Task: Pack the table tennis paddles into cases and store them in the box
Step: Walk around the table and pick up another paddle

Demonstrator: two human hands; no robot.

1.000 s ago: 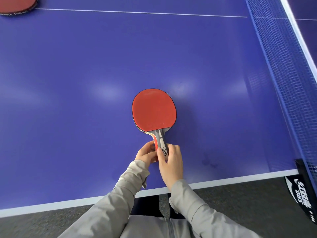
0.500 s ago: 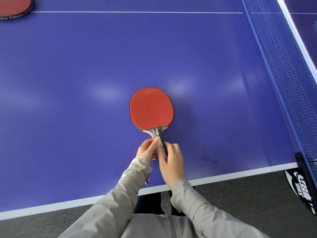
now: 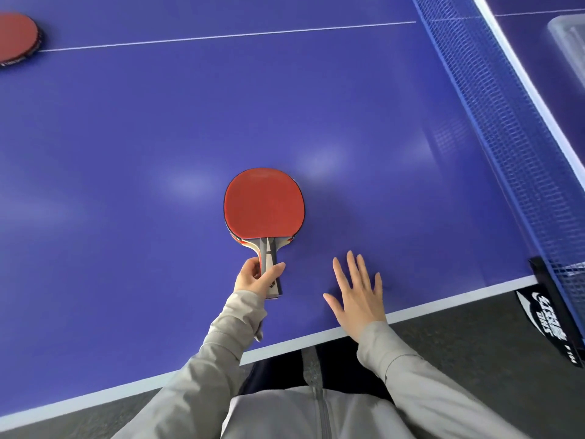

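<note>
A red-faced table tennis paddle [image 3: 264, 204] lies over the blue table, its grey handle pointing toward me. It looks like two paddles stacked, as a second edge shows underneath. My left hand [image 3: 258, 277] grips the handle. To the right of the handle, my right hand [image 3: 359, 294] is open with fingers spread, holding nothing. Another red paddle [image 3: 17, 38] lies at the far left, partly cut off by the frame. A clear plastic box [image 3: 568, 42] shows at the top right, beyond the net.
The blue net [image 3: 493, 122] runs along the right side, with its black clamp [image 3: 552, 315] at the table's near edge. The white-lined table edge [image 3: 443, 304] crosses below my hands. Dark floor lies beneath it.
My right hand has let go of the handle and moved right, fingers spread. The left hand still holds the handle. The view has shifted, bringing the clear box into sight.
</note>
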